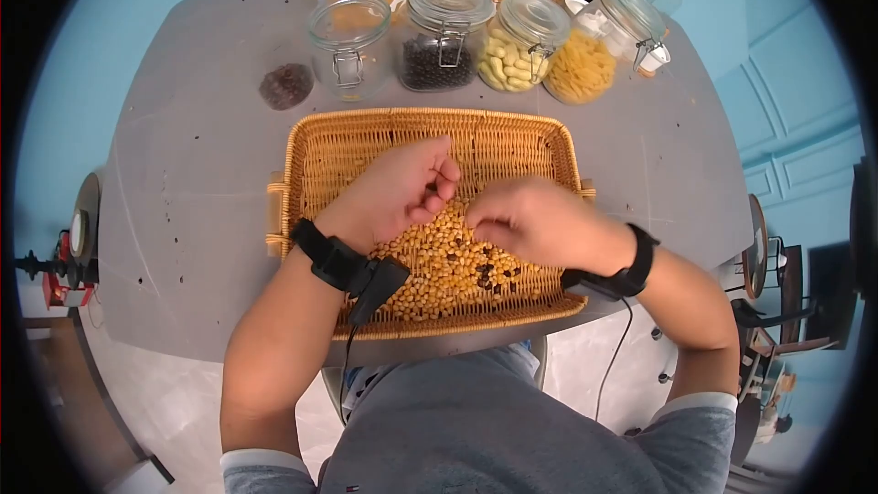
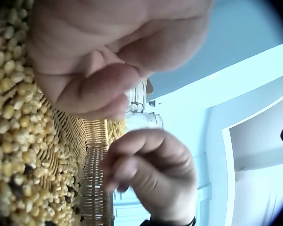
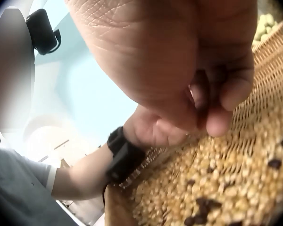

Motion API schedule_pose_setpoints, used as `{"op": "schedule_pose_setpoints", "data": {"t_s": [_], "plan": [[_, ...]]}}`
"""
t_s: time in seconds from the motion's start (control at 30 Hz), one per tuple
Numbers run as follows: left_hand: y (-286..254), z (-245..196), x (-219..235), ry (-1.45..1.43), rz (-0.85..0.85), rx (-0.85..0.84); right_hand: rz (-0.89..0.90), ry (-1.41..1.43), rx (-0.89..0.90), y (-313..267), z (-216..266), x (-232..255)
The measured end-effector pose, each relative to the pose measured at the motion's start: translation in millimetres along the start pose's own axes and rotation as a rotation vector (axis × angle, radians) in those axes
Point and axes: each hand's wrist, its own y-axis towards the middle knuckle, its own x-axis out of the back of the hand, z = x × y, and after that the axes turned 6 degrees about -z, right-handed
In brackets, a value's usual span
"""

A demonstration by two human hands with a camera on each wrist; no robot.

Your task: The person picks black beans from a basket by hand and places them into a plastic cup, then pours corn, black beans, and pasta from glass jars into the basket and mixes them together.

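A wicker basket [image 1: 430,115] holds a spread of yellow corn kernels [image 1: 421,293] with several dark beans [image 1: 494,276] among them. Above the kernels my left hand [image 1: 407,185] has its fingers curled in toward the palm; the inside of that palm is mostly hidden. Close on its right, my right hand [image 1: 530,220] reaches down to the corn with thumb and fingers brought together. In the left wrist view the right hand [image 2: 155,174] pinches a small dark bean [image 2: 124,187] at its fingertips. The right wrist view shows more dark beans [image 3: 203,209] in the corn.
Behind the basket stand a glass jar [image 1: 350,55] with its lid raised, a jar of black beans [image 1: 439,59], a jar of pale pods [image 1: 512,62] and a jar of pasta [image 1: 583,64]. A small clear container of dark red pieces [image 1: 285,86] sits left of them.
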Motion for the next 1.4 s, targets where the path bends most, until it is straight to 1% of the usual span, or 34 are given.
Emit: {"op": "schedule_pose_setpoints", "data": {"t_s": [0.03,0.07,0.1,0.17,0.3,0.4,0.47,0.6,0.67,0.77,0.97,1.1,1.17,1.2,1.23,1.3,1.33,1.4], "plan": [[0,-1,1,0.000,-0.002,-0.005,0.093,-0.008,0.074,-4,-1,-9],[-1,-2,1,-0.021,-0.010,0.000,0.141,-0.054,0.055,-5,3,-15],[-1,-2,1,-0.041,-0.017,0.007,0.141,-0.056,0.058,-4,2,-17],[-1,0,1,-0.042,-0.012,-0.001,0.176,-0.167,0.110,-3,-2,-23],[-1,1,0,-0.029,-0.011,-0.013,0.185,-0.210,0.133,1,-6,-22],[1,2,2,-0.035,0.009,-0.007,0.208,-0.201,0.110,2,-5,-19],[1,3,0,-0.040,0.005,-0.015,0.272,-0.208,0.028,2,-6,-17],[1,2,-1,-0.030,-0.006,-0.014,0.285,-0.144,-0.030,1,-11,-17],[0,2,-1,-0.035,0.003,-0.013,0.242,-0.184,0.004,-1,-14,-19],[0,3,-2,-0.044,0.002,-0.016,0.243,-0.115,0.004,-3,-14,-12],[2,4,-2,-0.018,0.007,-0.016,0.227,-0.169,0.030,-6,-18,-20],[2,5,-1,0.008,0.016,-0.026,0.207,-0.112,0.028,-1,-11,-10],[3,7,0,0.006,0.010,-0.017,0.058,0.079,-0.027,5,-4,-1],[3,7,-1,0.008,0.009,-0.007,-0.015,0.139,-0.091,7,2,1],[2,7,-4,0.010,0.010,-0.007,-0.017,0.138,-0.091,10,7,1],[-3,4,-11,0.046,0.119,0.040,-0.128,0.434,-0.264,13,15,1],[-2,4,-11,0.044,0.121,0.039,-0.127,0.432,-0.266,11,15,1],[2,6,-5,0.068,0.038,0.071,-0.159,0.137,-0.088,8,16,1]]}}
